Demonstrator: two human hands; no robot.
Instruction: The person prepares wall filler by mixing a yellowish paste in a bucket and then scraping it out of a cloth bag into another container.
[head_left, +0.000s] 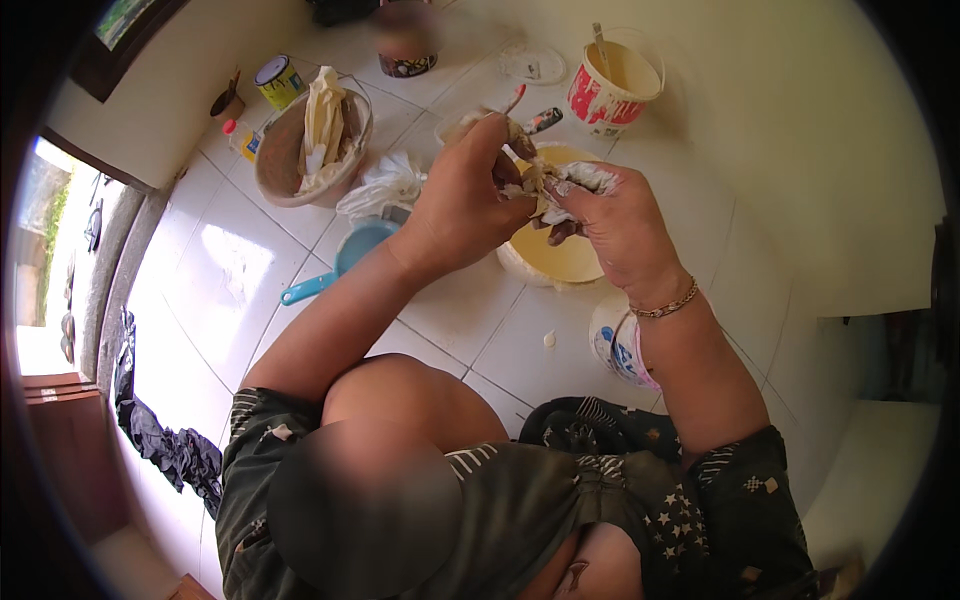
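My left hand [465, 195] and my right hand [622, 215] meet in front of me, fingers bent and pinched together. Between them is a crumpled, paint-smeared off-white scrap [540, 183]; whether it is cloth or plastic is hard to make out. White paint or paste coats the thumb and fingers of my right hand, and dark smears mark the fingertips. Right below is a round tub [540, 268] with pale yellow inside, partly hidden by my hands. A blue dipper [365, 245] with a long handle lies beside my left forearm.
Back left stands a basin [283, 185] with a yellowish cloth, near a can [278, 82]. A white plastic bag [385, 188] lies on the tiled floor [240, 260]. A red-and-white bucket [605, 108] stands back right; a small white bucket [618, 345] sits by my right forearm.
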